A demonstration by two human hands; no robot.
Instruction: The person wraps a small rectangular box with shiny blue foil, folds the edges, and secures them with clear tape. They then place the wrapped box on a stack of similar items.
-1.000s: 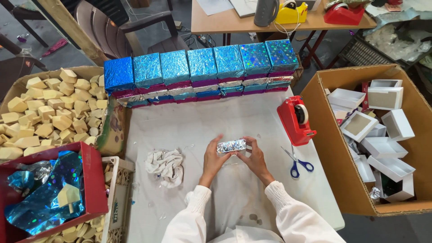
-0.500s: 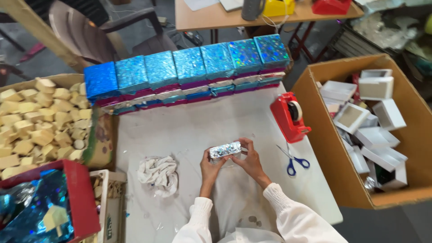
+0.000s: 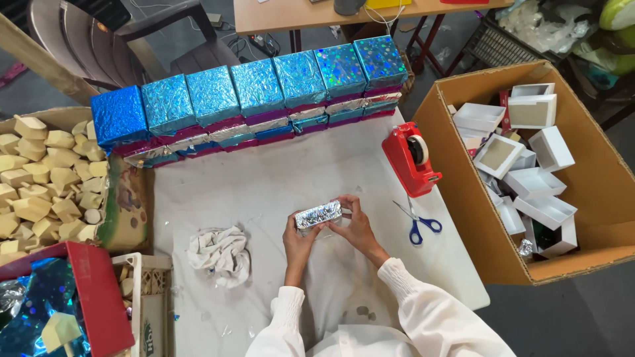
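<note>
Your left hand [image 3: 297,239] and right hand [image 3: 356,228] both grasp a silver foil-wrapped box [image 3: 318,215]. The cardboard carton [image 3: 598,198] holds white open boxes [image 3: 533,183].

- The small box [image 3: 318,215] that I hold between my left hand [image 3: 297,237] and right hand [image 3: 356,228] is wrapped in crinkled, glossy silver foil.
- At 12 o'clock, the stacked boxes [image 3: 254,96] carry shiny holographic blue foil.
- At 9 o'clock, the rag [image 3: 219,254] is matt, rumpled cloth.
- At 2 o'clock, the tape dispenser [image 3: 410,159] is smooth red plastic.
</note>
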